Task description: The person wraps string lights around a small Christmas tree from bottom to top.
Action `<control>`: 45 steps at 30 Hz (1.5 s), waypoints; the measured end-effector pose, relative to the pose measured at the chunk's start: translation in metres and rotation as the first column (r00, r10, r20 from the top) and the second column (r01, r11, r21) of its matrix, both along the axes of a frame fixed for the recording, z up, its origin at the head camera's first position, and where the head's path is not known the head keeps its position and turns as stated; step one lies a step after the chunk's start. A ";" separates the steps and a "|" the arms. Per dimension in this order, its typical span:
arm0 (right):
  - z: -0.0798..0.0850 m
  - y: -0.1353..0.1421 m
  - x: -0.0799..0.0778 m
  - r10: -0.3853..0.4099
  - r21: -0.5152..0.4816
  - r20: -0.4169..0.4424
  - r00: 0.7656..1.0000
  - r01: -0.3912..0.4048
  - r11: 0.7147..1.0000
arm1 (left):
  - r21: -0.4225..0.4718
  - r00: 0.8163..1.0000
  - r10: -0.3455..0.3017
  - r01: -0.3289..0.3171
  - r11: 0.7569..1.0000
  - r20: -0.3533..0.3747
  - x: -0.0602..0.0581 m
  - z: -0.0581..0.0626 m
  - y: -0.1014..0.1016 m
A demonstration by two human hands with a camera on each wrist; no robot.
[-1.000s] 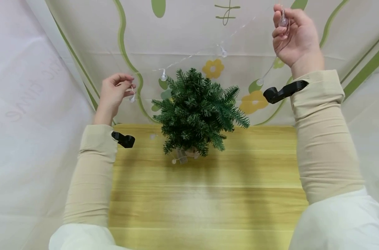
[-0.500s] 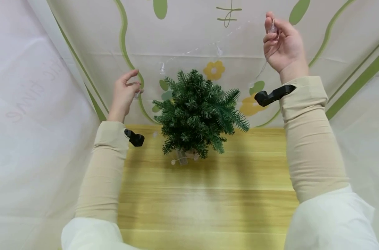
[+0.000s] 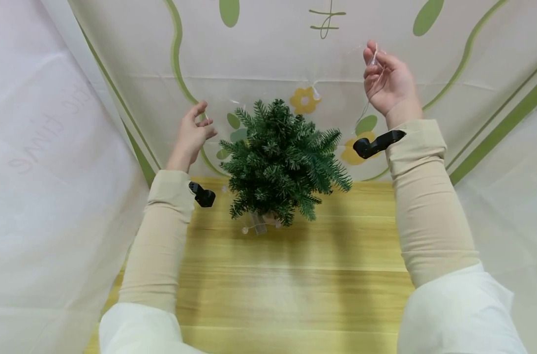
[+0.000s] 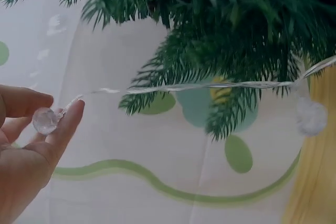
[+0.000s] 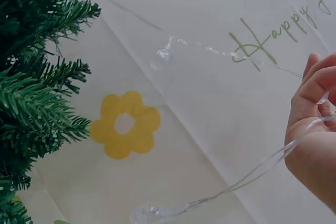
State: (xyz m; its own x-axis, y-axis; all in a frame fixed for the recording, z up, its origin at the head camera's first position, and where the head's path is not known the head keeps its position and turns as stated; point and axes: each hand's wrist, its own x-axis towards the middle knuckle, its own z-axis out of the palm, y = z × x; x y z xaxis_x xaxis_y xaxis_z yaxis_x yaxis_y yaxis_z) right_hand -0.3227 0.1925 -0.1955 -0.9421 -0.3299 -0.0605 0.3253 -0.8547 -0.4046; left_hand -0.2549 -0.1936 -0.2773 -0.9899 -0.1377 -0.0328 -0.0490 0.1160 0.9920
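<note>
A small artificial fir tree [image 3: 282, 162] stands upright between my hands. My left hand [image 3: 192, 135], left of the tree, pinches a string of clear fairy lights [image 4: 210, 85], with one round bulb [image 4: 45, 121] between its fingers. From there the wire runs past the branches to another bulb [image 4: 311, 116]. My right hand [image 3: 391, 87] is raised at the back right, its fingers curled round the same string and a bulb. Between the hands the string passes behind the treetop, where a bulb [image 3: 316, 92] hangs. A loose end with a bulb [image 5: 149, 214] dangles below the right hand.
The tree stands on a yellow wood-grain table [image 3: 277, 295] near the back. At its base are a clear box [image 3: 258, 223] and a small bulb [image 3: 245, 230] on a wire. A printed cloth [image 3: 259, 54] hangs behind, and white cloth [image 3: 51, 196] encloses the sides.
Both hands have moved inward, the left to the right and the right to the left and lower. The string between them has sunk closer behind the treetop.
</note>
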 end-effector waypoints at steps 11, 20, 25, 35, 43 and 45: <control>-0.016 0.005 -0.003 -0.003 0.043 0.063 0.998 0.000 0.999 | 0.257 0.990 0.137 -0.122 0.959 -0.041 -0.004 -0.007 0.003; -0.023 0.009 -0.004 -0.004 0.049 0.036 0.999 0.002 0.999 | 0.366 0.993 0.116 -0.104 0.925 -0.011 -0.007 -0.009 0.002; -0.025 0.008 -0.006 -0.006 0.030 -0.005 1.000 0.006 1.000 | -0.002 0.998 0.066 -0.066 0.998 0.004 -0.007 -0.011 0.003; -0.025 0.007 -0.008 -0.021 0.003 -0.024 0.999 0.021 1.000 | -0.600 0.990 0.137 -0.127 0.790 -0.028 0.000 -0.021 0.005; -0.028 0.007 -0.007 -0.032 -0.002 -0.027 0.999 0.032 0.999 | -0.002 0.983 0.180 -0.180 0.984 -0.020 -0.001 -0.018 0.001; -0.028 0.006 -0.007 -0.048 -0.015 -0.040 0.998 0.048 0.999 | 0.055 0.988 0.155 -0.154 0.987 -0.023 0.000 -0.017 0.001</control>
